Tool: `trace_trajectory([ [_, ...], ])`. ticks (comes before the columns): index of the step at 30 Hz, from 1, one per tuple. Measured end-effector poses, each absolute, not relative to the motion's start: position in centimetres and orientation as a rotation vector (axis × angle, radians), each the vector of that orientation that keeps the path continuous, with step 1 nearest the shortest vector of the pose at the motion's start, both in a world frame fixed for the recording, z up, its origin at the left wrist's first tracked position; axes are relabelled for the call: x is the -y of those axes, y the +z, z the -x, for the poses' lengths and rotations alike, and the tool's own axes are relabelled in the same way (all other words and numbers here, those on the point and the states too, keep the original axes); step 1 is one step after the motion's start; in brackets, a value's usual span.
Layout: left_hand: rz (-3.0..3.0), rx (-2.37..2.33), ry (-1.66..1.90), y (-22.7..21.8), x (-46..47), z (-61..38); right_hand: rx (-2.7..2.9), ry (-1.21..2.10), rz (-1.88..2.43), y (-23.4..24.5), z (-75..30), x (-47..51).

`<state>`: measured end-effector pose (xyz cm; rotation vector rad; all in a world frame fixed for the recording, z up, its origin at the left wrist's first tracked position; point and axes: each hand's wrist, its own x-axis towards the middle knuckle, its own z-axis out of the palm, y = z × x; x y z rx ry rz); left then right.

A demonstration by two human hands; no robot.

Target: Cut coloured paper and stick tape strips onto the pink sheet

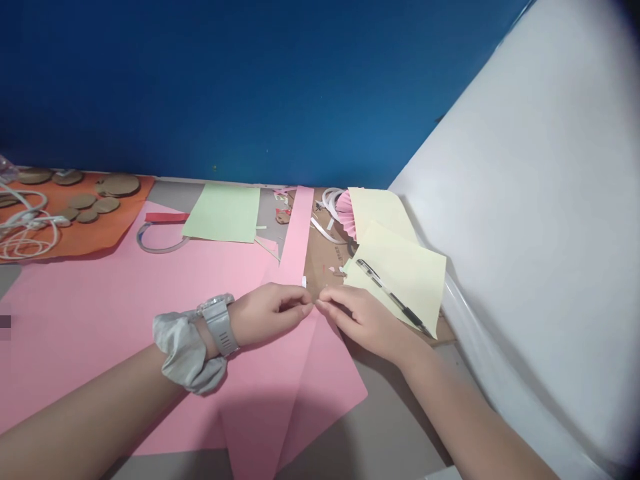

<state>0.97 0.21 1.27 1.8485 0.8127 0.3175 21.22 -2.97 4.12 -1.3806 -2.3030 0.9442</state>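
Pink paper (280, 353) lies beneath two hands (267, 313) (363, 317), near two cream sheets (383, 207) (417, 270).

Illumination moderate, apparently from above. White wall (540, 167) bright, graded toward grey at lower right; blue wall (250, 87) darker. Soft-edged rounded shadow across the near end of the pink paper (265, 400); further shadow on the tabletop (400, 413) beside the right forearm (465, 407). Fine detail slightly smeared. Corners at right darkened by vignetting.

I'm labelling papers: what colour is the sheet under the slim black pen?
Pale yellow paper sheet, head view.
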Motion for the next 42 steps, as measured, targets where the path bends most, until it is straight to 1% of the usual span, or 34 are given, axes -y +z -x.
trace_trajectory([
  [14, -1.699, -0.754, 0.307, 1.2, -0.5, -0.7, 2.152, 0.77, 1.382, 3.5, -25.0, 1.7],
  [30, -1.593, -0.666, 0.39, 0.5, -0.6, -0.6, 1.961, 0.255, 1.531, 3.2, -28.1, 0.5],
  [38, -1.48, -0.608, 0.405, 1.1, -0.8, -0.6, 1.968, 0.2, 1.516, 3.1, -28.1, 0.4],
  [42, -1.33, -0.58, 0.385, 1.2, -0.8, -0.6, 1.903, 0.165, 1.513, 3.0, -28.8, 0.1],
])
